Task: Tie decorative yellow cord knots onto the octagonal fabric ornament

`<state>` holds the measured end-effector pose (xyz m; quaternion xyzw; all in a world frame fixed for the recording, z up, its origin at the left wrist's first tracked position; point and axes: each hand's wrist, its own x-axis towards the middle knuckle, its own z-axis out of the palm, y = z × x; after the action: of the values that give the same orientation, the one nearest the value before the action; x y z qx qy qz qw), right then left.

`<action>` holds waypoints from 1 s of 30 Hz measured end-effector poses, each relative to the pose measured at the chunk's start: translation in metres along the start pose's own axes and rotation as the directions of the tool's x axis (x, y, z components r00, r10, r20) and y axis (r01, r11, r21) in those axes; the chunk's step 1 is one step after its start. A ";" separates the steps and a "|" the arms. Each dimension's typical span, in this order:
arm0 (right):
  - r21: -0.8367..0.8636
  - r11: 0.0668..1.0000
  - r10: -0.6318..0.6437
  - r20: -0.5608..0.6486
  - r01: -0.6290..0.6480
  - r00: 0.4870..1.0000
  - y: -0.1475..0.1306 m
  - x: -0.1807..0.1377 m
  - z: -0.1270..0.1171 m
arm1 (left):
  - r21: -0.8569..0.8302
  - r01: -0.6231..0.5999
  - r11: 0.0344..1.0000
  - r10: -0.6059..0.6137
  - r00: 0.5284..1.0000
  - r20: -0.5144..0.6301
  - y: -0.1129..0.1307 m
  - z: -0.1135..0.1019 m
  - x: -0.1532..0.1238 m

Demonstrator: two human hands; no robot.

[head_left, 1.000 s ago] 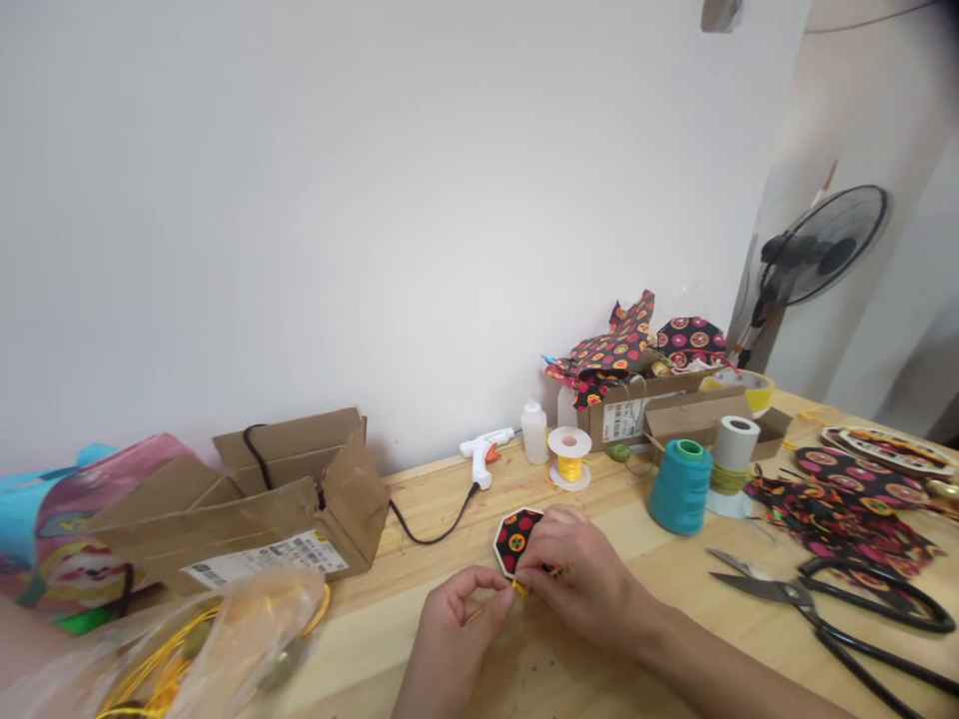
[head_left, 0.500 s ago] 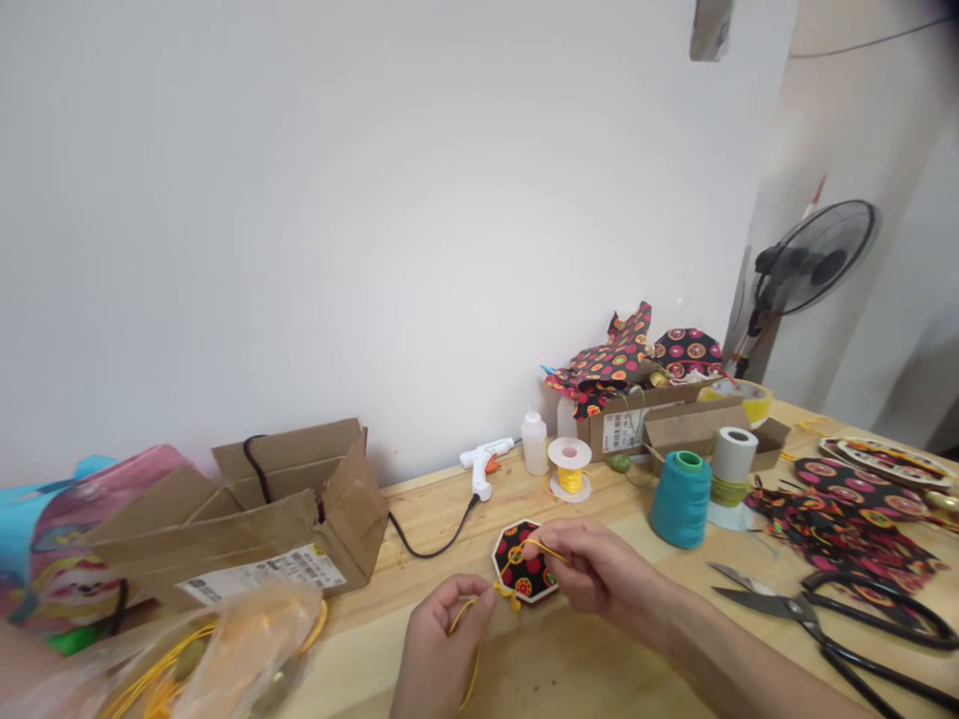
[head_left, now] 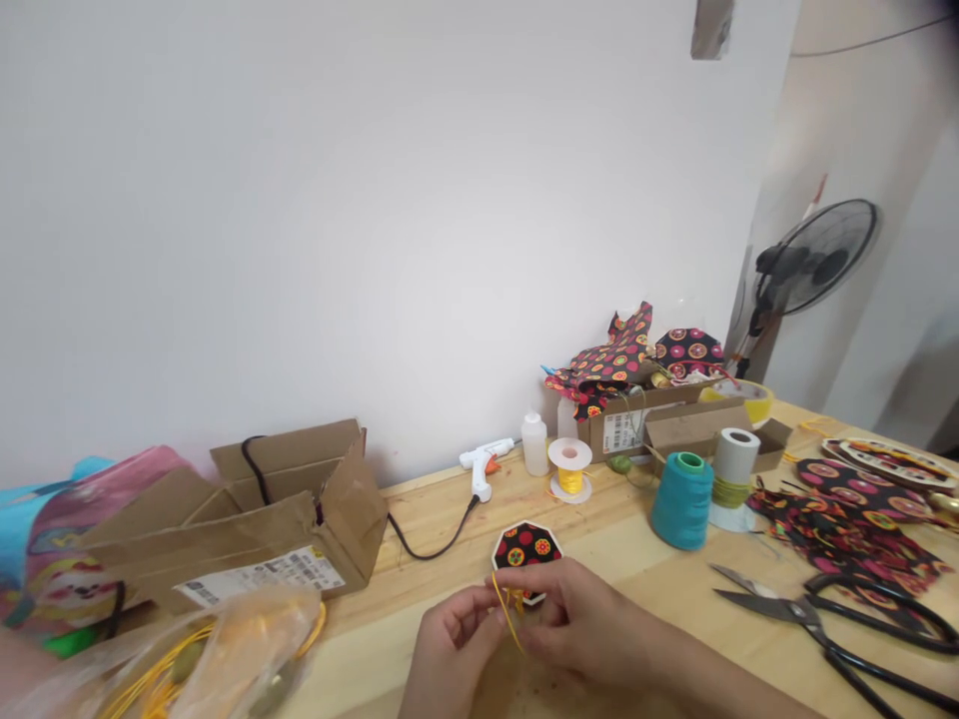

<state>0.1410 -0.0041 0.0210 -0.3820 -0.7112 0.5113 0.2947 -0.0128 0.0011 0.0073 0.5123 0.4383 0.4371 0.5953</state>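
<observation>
Both my hands meet just in front of an octagonal piece (head_left: 526,547) with a light rim and black patterned fabric, which lies on the wooden table. My left hand (head_left: 457,639) is closed, thumb against fingers, on a thin yellow cord (head_left: 506,611). From the right, my right hand (head_left: 573,614) pinches the same cord close to the left fingertips. The cord runs across between the two hands in a short slanting line. Some yellow cord shows at the piece's lower edge, partly covered by my right fingers.
A cardboard box (head_left: 247,539) and a plastic bag of yellow cord (head_left: 247,649) stand at left. Behind my hands are a glue gun (head_left: 483,467), a white bottle (head_left: 534,444) and a yellow spool (head_left: 570,481). At right are a teal thread cone (head_left: 681,504) and black-handled scissors (head_left: 805,607).
My right hand has come down and left from over the octagonal piece to meet my left hand. The cord between them has shifted, and more of the piece shows.
</observation>
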 end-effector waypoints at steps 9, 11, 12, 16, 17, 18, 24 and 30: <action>-0.578 0.808 -0.270 -0.192 0.114 0.943 -0.003 0.000 0.000 | 0.017 0.031 0.999 -0.031 1.000 0.001 0.008 0.010 -0.004; -0.597 0.797 -0.264 -0.196 0.099 0.944 -0.002 0.000 -0.001 | 0.035 0.068 0.997 -0.067 0.997 -0.035 0.006 0.009 -0.003; -0.596 0.798 -0.255 -0.202 0.088 0.946 -0.001 0.000 -0.002 | 0.045 0.098 0.994 -0.096 0.994 -0.061 0.005 0.008 -0.002; -0.571 0.820 -0.207 -0.236 0.037 0.949 -0.001 0.000 -0.003 | 0.070 0.143 0.987 -0.136 0.986 -0.093 0.001 0.005 0.000; -0.563 0.826 -0.200 -0.241 0.031 0.950 -0.002 0.000 -0.004 | 0.068 0.126 0.990 -0.119 0.989 -0.091 0.001 0.004 0.000; -0.556 0.831 -0.198 -0.243 0.031 0.949 -0.002 0.000 -0.003 | 0.066 0.113 0.991 -0.107 0.990 -0.091 0.001 0.003 0.000; -0.581 0.807 -0.284 -0.229 0.104 0.931 0.001 0.000 -0.002 | 0.054 0.098 0.994 -0.093 0.992 -0.089 -0.003 -0.001 0.001; -0.636 0.759 -0.327 -0.182 0.142 0.927 0.001 0.000 -0.002 | 0.102 0.066 0.993 -0.050 0.987 -0.155 0.000 0.002 -0.001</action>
<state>0.1427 -0.0025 0.0206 -0.4323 -0.8309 0.1522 0.3157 -0.0114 -0.0005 0.0080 0.4957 0.5197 0.4334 0.5444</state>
